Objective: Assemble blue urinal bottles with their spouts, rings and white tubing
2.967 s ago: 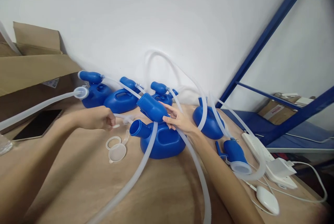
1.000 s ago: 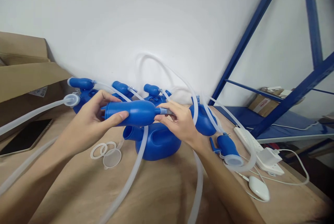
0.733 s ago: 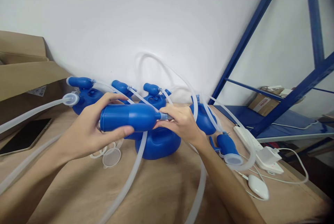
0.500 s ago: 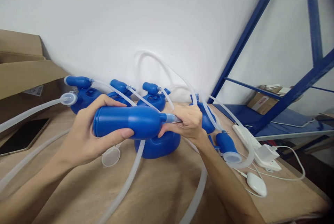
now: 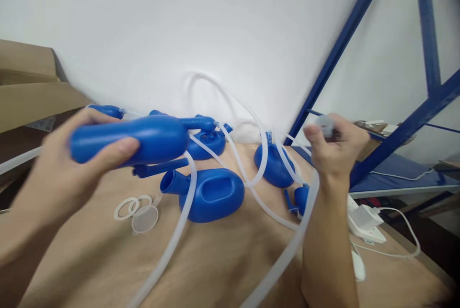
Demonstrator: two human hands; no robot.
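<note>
My left hand (image 5: 82,159) is closed around a blue plastic bottle-shaped piece (image 5: 158,138). Its bare narrow spout points right, and a blue strap-like part (image 5: 161,168) hangs below it. To the right, my right hand (image 5: 336,147) is raised and closed on the whitish end of a translucent hose (image 5: 304,217); blur hides the end's exact shape. Below and between the hands lies a blue jug (image 5: 215,195) with a recessed handle, its wide mouth facing left. A second hose (image 5: 179,224) passes across the jug. A clear round lid (image 5: 144,218) and two white rings (image 5: 125,208) rest left of it.
Along the wall stand more blue jugs (image 5: 275,166) with hoses. A cardboard box (image 5: 36,102) is at the left. A blue metal shelf frame (image 5: 338,49), a white power strip (image 5: 366,226) with a plug and cable, and a white rounded device (image 5: 358,265) are at the right.
My right hand has moved away from the blue piece, up and right, with the hose end. The spout is now bare. My left hand has shifted left with the piece.
</note>
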